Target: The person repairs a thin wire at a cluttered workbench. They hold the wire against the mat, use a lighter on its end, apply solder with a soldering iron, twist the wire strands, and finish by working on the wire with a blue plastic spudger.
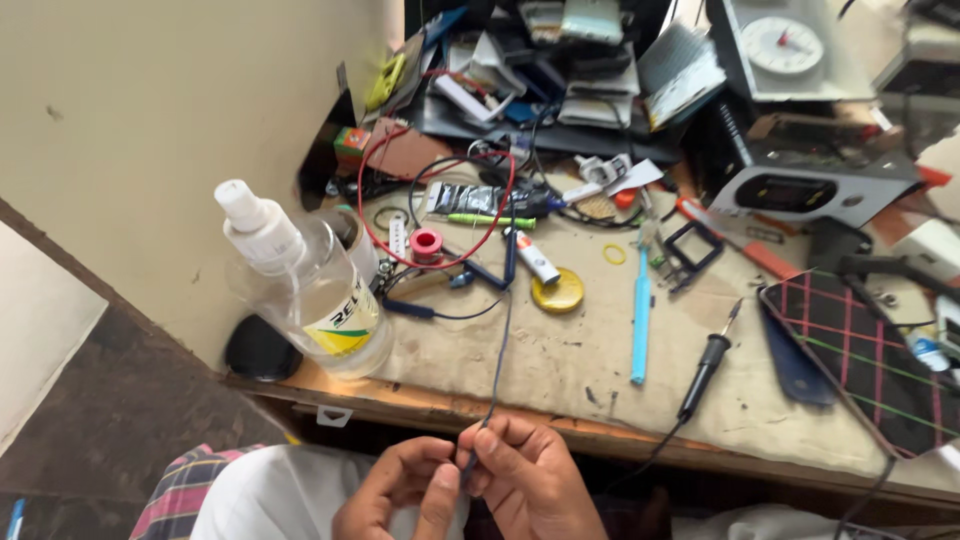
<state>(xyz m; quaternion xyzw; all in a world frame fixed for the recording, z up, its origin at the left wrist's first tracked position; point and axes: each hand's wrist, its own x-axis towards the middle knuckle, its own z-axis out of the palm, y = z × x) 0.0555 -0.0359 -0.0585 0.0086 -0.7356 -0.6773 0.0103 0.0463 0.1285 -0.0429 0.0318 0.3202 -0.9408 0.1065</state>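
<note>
Blue cable point(497, 370) runs from the cluttered workbench point(560, 370) down to both hands below its front edge. Left hand point(398, 490) curls its fingers point(437, 500) narrowly, thumb and forefinger pinching the cable's end. Right hand point(528, 480) closes beside it, fingertips gripping the same cable just above.
</note>
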